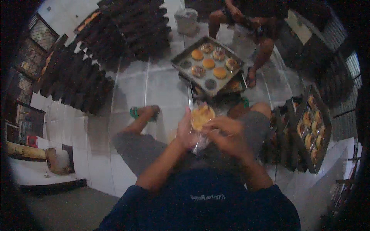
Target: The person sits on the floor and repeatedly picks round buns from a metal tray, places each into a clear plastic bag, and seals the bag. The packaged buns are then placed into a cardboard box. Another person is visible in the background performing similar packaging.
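Note:
A round baked bun (203, 117) in a clear plastic bag (200, 144) is held between my two hands, over my lap. My left hand (186, 131) supports it from the left, its thumb pointing up beside the bun. The fingers of my right hand (224, 134) touch the bun's lower right edge and the bag; the image is slightly blurred there. Just beyond my hands, a square metal baking tray (185, 72) sits on top of other trays. It holds several golden buns (208, 63) and several wrapped, topped buns (198, 71).
Another person (261, 52) sits beyond the tray. Tall stacks of dark trays (136, 31) stand at the upper left. To my right, trays lean on edge, one (322, 144) with wrapped pastries. A bucket (186, 21) stands on the tiled floor (130, 83).

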A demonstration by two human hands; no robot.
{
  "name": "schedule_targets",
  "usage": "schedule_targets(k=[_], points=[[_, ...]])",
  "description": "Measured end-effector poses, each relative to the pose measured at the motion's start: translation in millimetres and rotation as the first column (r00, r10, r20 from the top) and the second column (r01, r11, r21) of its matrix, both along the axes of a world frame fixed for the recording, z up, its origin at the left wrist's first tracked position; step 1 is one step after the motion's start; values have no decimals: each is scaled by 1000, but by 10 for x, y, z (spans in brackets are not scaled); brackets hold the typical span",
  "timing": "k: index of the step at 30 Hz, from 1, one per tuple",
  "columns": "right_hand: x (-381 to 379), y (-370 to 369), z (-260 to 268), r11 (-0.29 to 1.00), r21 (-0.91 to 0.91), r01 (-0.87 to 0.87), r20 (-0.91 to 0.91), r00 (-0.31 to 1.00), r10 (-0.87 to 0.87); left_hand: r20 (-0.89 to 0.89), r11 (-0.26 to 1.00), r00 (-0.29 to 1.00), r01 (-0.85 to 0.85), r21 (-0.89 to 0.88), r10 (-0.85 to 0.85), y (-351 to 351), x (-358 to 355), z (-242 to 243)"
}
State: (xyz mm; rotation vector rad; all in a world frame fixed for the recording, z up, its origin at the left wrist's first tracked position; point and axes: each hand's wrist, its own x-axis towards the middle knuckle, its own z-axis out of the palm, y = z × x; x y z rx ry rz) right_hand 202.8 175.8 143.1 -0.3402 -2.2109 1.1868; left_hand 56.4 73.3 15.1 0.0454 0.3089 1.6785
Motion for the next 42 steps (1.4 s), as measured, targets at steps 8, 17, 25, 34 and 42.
schedule_targets(k=[8, 17, 25, 34, 42], points=[[126, -533, 72, 959, 266, -101, 202, 978, 47, 216, 979, 975, -83, 184, 42, 7, 211, 697], [334, -267, 269, 575, -300, -761, 89, 578, 811, -2, 847, 899, -413, -336, 438, 201, 158, 462], [1006, 464, 402, 919, 364, -153, 120, 986, 116, 149, 979, 975, 180, -96, -165, -112, 809, 1490], [1639, 777, -720, 824, -196, 532, 417, 806, -421, -747, 872, 584, -130, -472, -317, 598, 694, 267], [1240, 1057, -597, 654, -640, 403, 296, 915, -274, -758, 902, 606, -150, -405, -240, 726, 423, 348]])
